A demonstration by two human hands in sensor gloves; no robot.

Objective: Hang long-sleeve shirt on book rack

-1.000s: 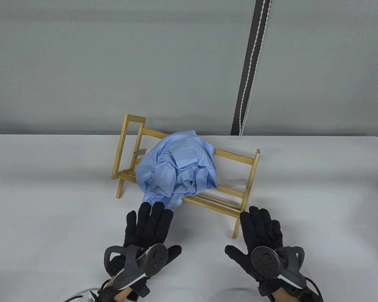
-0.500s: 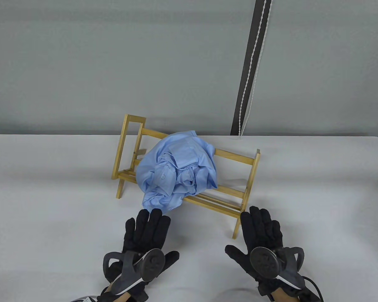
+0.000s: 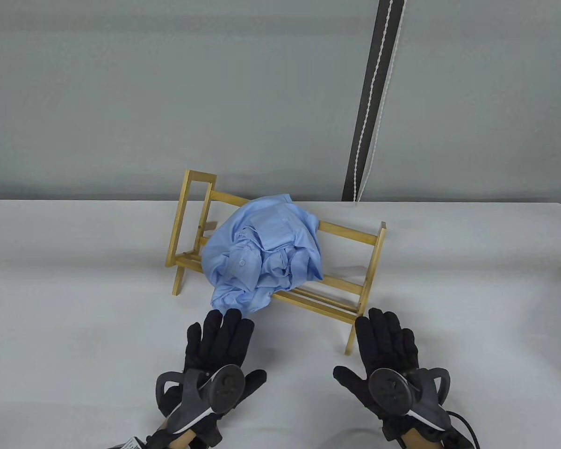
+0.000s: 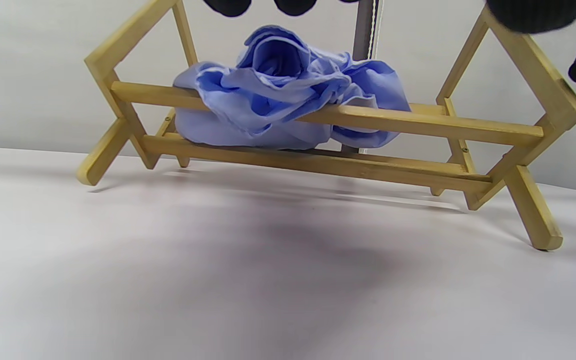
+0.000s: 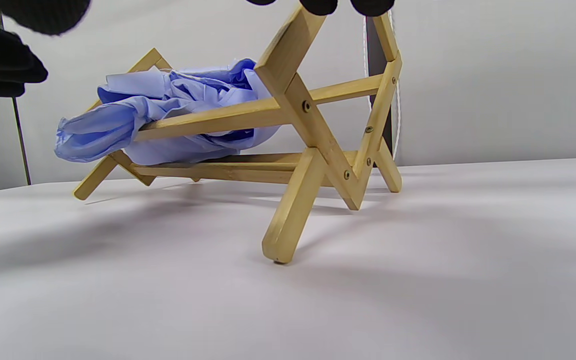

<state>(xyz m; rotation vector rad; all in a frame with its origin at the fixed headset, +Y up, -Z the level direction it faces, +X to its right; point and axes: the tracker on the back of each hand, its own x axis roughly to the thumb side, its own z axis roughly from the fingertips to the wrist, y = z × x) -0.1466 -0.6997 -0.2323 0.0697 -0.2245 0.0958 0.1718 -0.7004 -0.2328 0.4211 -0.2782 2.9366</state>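
- Both my gloved hands, left hand [image 3: 217,348] and right hand [image 3: 385,348], lie flat, fingers spread, holding nothing, at lower centre.
- Crumpled light-blue long-sleeve shirt [image 3: 266,255] on the wooden slatted book rack [image 3: 355,236] looks soft, light; I'd pinch its overhanging front edge.

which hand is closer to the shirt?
The left hand: its fingertips almost reach the blue shirt. The right hand sits by the book rack's right leg.

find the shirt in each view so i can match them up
Table view: shirt bunched at centre, on the rack's left half.
Left wrist view: shirt top centre, spilling over the front rail.
Right wrist view: shirt upper left, behind the front rail.
Shared landmark: the rack.
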